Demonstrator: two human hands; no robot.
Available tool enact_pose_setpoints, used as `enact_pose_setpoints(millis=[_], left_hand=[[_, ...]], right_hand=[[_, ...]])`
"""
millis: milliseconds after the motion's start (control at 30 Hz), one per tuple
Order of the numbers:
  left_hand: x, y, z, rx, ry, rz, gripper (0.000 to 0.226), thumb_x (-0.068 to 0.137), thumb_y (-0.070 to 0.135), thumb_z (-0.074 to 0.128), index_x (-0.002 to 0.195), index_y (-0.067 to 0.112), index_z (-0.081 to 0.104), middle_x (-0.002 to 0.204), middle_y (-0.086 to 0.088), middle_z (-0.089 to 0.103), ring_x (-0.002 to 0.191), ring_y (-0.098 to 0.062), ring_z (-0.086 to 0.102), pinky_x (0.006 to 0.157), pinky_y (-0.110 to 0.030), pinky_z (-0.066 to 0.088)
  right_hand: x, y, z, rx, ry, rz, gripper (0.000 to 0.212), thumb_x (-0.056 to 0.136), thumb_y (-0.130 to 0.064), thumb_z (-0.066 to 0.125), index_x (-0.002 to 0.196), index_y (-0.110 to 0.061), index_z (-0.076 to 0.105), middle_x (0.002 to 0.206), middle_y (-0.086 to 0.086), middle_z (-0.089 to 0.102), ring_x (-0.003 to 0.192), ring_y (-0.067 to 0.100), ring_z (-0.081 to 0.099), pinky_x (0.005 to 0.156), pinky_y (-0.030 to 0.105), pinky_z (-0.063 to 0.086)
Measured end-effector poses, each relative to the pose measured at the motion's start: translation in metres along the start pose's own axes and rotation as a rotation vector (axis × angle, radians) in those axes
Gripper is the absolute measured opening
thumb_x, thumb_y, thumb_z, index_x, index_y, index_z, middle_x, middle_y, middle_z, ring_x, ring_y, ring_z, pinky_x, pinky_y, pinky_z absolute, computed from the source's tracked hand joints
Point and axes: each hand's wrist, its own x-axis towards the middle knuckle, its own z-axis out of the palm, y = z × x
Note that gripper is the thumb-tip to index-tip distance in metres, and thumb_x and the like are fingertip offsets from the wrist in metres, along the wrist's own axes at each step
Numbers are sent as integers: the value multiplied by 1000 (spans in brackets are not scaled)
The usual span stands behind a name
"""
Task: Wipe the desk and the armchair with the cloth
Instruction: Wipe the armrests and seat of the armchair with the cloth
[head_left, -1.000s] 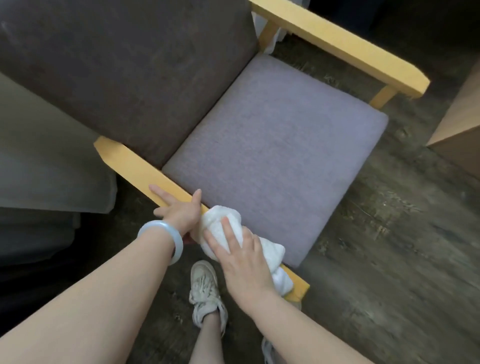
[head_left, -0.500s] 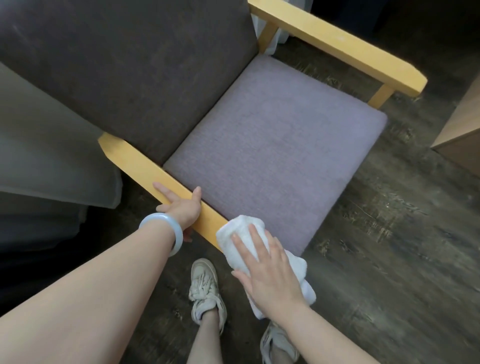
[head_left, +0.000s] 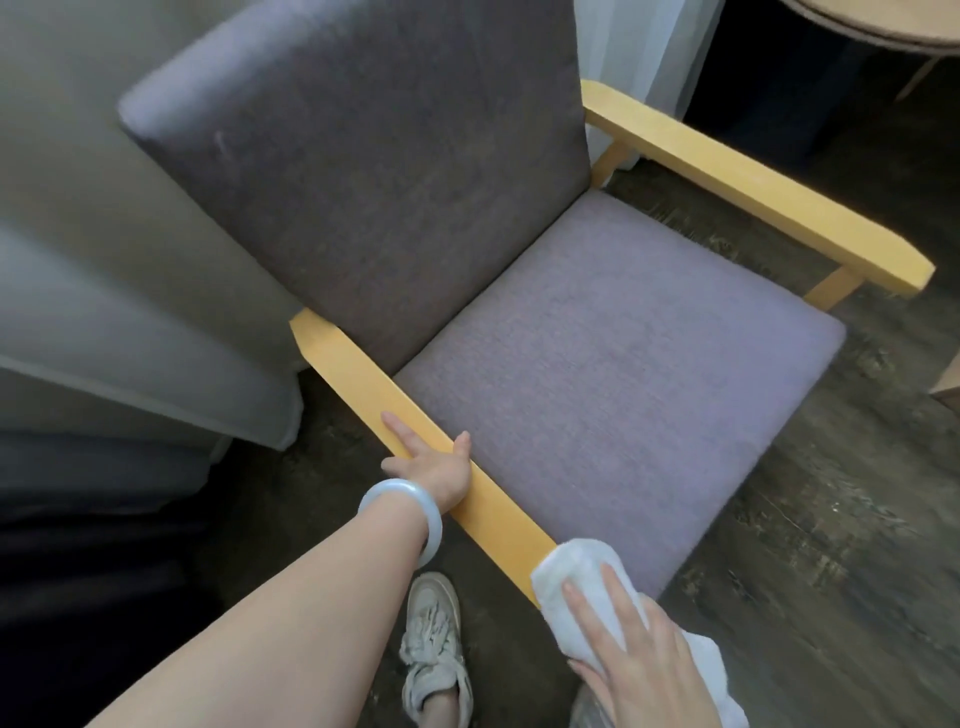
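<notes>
**Near armrest getting wiped at the front end**

The white cloth (head_left: 582, 582) is bunched up and pressed onto the front end of the near wooden armrest (head_left: 415, 447) of the armchair (head_left: 597, 374). It's pinned flat under the right hand (head_left: 639, 660), fingers spread over the top, nothing pinched. The left hand (head_left: 434, 473) is laid open on the same armrest further back, fingers spread along the wood, thumb hooked over the inner edge by the purple seat cushion (head_left: 623, 395). A pale bangle (head_left: 402, 512) is worn on that wrist. A sneaker (head_left: 434, 644) is seen on the dark floor (head_left: 805, 571) below.
</notes>
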Motion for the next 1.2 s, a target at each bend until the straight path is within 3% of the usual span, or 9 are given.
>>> enact_pose_setpoints(millis=[100, 267, 367, 567, 667, 867, 1033, 1100, 1200], left_hand=[[3, 0, 5, 25, 25, -6, 103, 88, 67, 41, 131, 37, -47, 135, -18, 27, 111, -43, 48, 97, -56, 46], [10, 1, -3, 5, -26, -30, 96, 89, 69, 36, 135, 38, -43, 141, -18, 25, 117, -42, 44, 101, -56, 42], [18, 1, -17, 16, 42, 52, 96, 91, 65, 39, 141, 33, -37, 146, -17, 21, 97, -32, 48, 84, -42, 43], [82, 12, -93, 35, 85, 158, 101, 86, 69, 47, 145, 37, -30, 153, -17, 10, 115, -40, 47, 80, -43, 37], [102, 19, -114, 51, 36, 163, 107, 81, 73, 50, 140, 44, -33, 154, -18, 7, 118, -43, 46, 96, -51, 43], [124, 12, -118, 91, -64, 174, 86, 88, 73, 29, 138, 45, -35, 152, -20, 12, 120, -44, 42, 105, -55, 34], [137, -1, -136, -55, -30, 275, 58, 94, 64, 15, 145, 53, -11, 141, -15, 25, 103, -35, 45, 91, -42, 34], [143, 4, -144, -82, -35, 301, 58, 97, 59, 17, 150, 46, -3, 144, -11, 24, 106, -34, 45, 95, -41, 33], [141, 13, -153, -168, -72, 244, 62, 94, 64, 21, 149, 49, -4, 136, -11, 26, 76, -19, 41, 85, -36, 30]], right_hand=[[67, -47, 1, -21, -30, -1, 83, 65, -54, 78, 139, -32, 47, 137, 11, 55, 79, 27, 61, 65, 38, 55], [136, -93, -7, 26, -31, 8, 71, 91, -47, 51, 151, -30, 19, 153, 4, 33, 91, 24, 53, 78, 38, 49], [98, -70, -19, 116, -38, 100, 69, 79, -52, 63, 142, -32, 41, 134, 7, 57, 74, 24, 60, 61, 38, 55], [85, -71, -14, 10, -135, 201, 103, 42, -51, 91, 133, -32, 47, 123, 10, 66, 65, 31, 60, 52, 43, 53], [143, -106, -7, -44, -77, 130, 92, 53, -53, 86, 135, -29, 53, 122, 13, 64, 67, 30, 58, 53, 44, 52], [252, -175, 3, -29, -20, 34, 75, 83, -49, 61, 148, -32, 27, 128, 12, 53, 78, 28, 52, 67, 42, 48], [317, -213, 9, -40, -85, -37, 112, 68, -35, 74, 147, -25, -6, 121, 13, 34, 89, 30, 39, 74, 43, 37], [337, -225, 12, -81, -98, -12, 116, 63, -37, 77, 144, -23, -3, 117, 12, 33, 95, 30, 38, 77, 42, 37], [346, -230, 13, -100, -93, 7, 84, 77, -35, 62, 145, -17, 15, 115, 10, 36, 94, 28, 39, 73, 39, 33]])
